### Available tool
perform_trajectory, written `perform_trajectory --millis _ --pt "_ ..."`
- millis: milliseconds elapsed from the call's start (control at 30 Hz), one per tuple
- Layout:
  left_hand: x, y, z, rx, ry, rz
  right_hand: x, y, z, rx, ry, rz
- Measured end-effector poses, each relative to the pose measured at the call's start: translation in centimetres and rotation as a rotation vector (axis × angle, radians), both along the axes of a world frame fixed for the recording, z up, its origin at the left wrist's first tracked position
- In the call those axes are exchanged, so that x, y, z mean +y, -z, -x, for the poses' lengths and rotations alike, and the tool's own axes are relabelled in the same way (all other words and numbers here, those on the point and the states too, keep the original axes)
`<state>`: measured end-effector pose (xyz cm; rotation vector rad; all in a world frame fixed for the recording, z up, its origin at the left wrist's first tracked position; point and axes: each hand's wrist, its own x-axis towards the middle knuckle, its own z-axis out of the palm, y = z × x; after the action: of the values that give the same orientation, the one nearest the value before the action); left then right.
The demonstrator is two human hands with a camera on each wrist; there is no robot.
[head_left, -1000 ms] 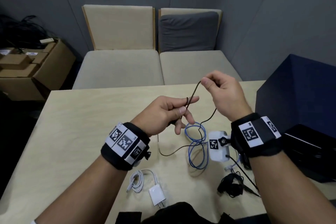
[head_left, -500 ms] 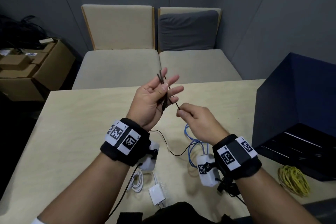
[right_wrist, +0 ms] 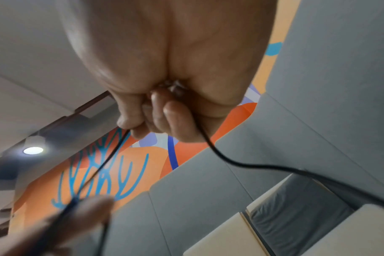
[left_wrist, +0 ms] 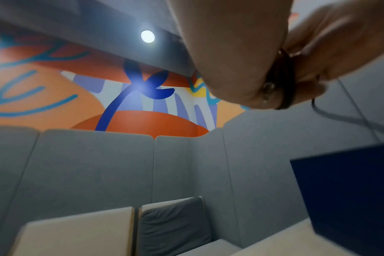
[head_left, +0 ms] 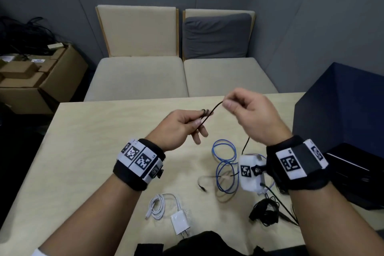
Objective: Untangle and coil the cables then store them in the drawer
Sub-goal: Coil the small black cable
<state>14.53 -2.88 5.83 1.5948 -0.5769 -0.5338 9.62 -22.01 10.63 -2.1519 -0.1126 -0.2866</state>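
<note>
Left hand (head_left: pixel 178 129): curled round small loops of black cable (head_left: pixel 209 113), held between thumb and fingers above the table (head_left: pixel 87 151).
Right hand (head_left: pixel 253 116): up and to the right of the left, pinching the same cable; the run between them looks taut.
Cable tail: drops below the right hand to the table, beside the blue cable (head_left: pixel 225 164).
Advice: probably feed each new loop the same size, keep the tail clear of the blue cable.
Drawer: cannot tell where.
</note>
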Motion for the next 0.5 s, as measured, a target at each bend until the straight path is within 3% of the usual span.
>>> perform_trajectory --millis 100,200,333,500 --pt "0.3 -0.9 0.8 0.14 0.166 0.142 -0.6 -0.2 -1.2 -0.028 0.1 -0.043" --pt "-0.1 -2.1 1.5 0.246 0.19 0.358 0.0 0.7 -1.8 -0.026 0.151 -0.074" --pt "-0.3 -2.7 1.1 0.308 0.042 0.543 1.4 2.9 -1.1 0.064 0.133 -0.05" --pt "-0.9 -2.5 0.7 0.339 -0.192 0.586 3.6 4.9 0.9 0.219 -0.03 0.021"
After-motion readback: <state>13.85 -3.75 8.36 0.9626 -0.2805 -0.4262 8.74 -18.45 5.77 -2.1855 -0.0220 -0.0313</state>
